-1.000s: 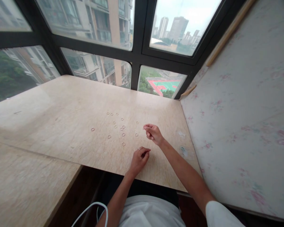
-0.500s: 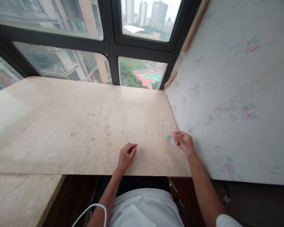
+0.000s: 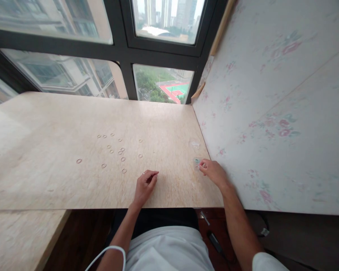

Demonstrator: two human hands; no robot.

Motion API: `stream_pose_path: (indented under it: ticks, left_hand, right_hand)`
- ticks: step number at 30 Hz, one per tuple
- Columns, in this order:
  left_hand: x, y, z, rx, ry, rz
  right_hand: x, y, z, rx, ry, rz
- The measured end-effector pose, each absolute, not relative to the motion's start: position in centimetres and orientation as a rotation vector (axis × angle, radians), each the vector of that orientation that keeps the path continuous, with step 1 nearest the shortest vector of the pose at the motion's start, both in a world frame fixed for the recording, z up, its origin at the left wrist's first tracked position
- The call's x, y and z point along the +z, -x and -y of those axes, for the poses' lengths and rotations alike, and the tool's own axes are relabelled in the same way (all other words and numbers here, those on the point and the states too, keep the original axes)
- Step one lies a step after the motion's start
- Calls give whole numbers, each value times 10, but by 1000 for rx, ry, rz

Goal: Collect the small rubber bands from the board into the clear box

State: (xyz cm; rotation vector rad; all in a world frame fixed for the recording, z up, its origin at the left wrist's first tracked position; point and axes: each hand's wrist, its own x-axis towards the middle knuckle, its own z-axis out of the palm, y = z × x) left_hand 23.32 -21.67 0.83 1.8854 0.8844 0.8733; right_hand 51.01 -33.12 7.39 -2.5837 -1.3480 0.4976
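My right hand (image 3: 213, 172) is at the right side of the counter, its thumb and fingers pinched together over a small clear plastic container (image 3: 196, 160). A greenish ring-like piece shows in that container beside my fingertips; whatever is between the fingers is too small to make out. Farther left, my left hand (image 3: 146, 184) rests near the counter's front edge with its fingertips pressed together, their contents hidden if there are any. Beyond it lie several thin ring-shaped bands, among them a band (image 3: 124, 171) near the hand and a darker reddish band (image 3: 79, 161) at the far left.
A second clear plastic piece (image 3: 194, 143) lies behind the container. The pale stone-patterned counter (image 3: 169, 124) meets a floral-papered wall (image 3: 265, 131) on the right and dark window frames (image 3: 127, 81) at the back. A white cable (image 3: 113, 247) crosses near my left forearm.
The view has shifted slightly, so everything sits farther left. My right hand's fingertips have lowered towards the clear container. My left hand keeps its pinched pose, and the bands lie as before.
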Motion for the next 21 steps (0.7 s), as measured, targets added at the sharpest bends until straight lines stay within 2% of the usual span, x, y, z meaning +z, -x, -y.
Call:
stream_pose_path:
  ticks: [15, 21]
  left_hand:
    - [12, -231, 225, 799, -1897, -864]
    - [25, -219, 210, 620, -1830, -809]
  right_hand:
    - [73, -500, 356, 363, 2400, 1322]
    - [48, -468, 359, 526, 2165, 1456]
